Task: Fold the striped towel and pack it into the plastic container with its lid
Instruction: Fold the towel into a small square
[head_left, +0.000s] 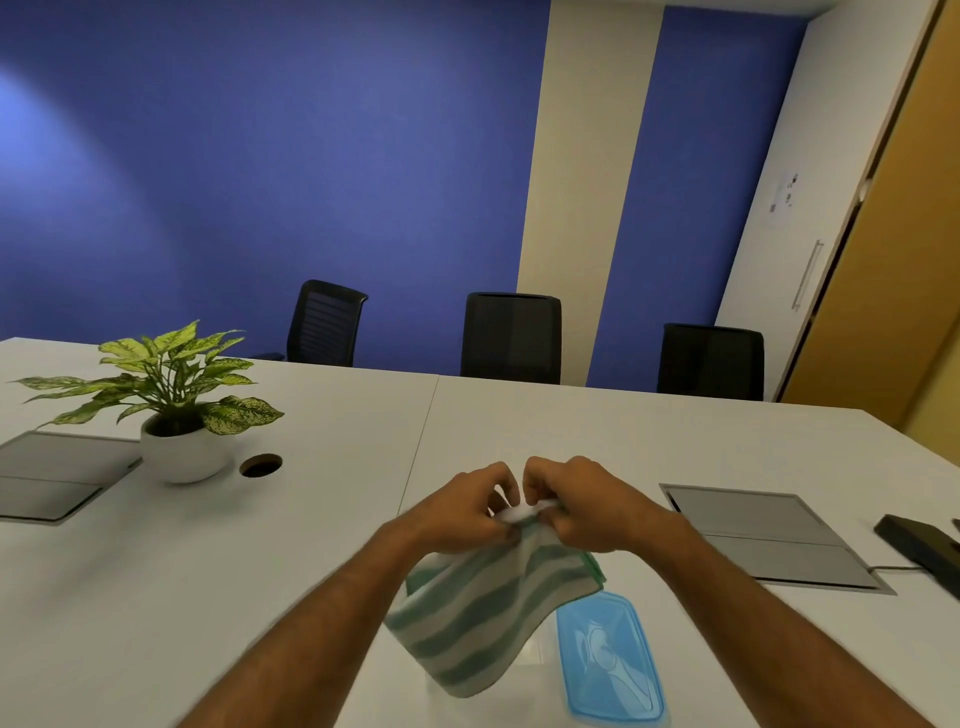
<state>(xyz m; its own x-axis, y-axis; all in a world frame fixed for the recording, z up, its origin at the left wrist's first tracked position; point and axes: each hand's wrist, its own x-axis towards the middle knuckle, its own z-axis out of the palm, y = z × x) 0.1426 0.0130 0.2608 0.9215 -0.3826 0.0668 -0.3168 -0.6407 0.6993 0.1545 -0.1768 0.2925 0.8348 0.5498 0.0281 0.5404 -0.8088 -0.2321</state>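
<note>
The green-and-white striped towel (483, 613) hangs folded in the air above the table's near edge. My left hand (462, 512) and my right hand (587, 506) sit side by side, almost touching, and both pinch the towel's top edge. Below the towel on the right lies the blue plastic lid (610, 662), flat on the white table (260, 571). A clear container (532, 657) shows faintly under the towel's lower edge, mostly hidden by the cloth.
A potted plant (176, 410) in a white pot stands at the left, beside a round cable hole (261, 465). Grey floor-box flaps (769, 535) are set into the table on the right and far left. A black device (919, 545) lies at the right edge. Three black chairs line the far side.
</note>
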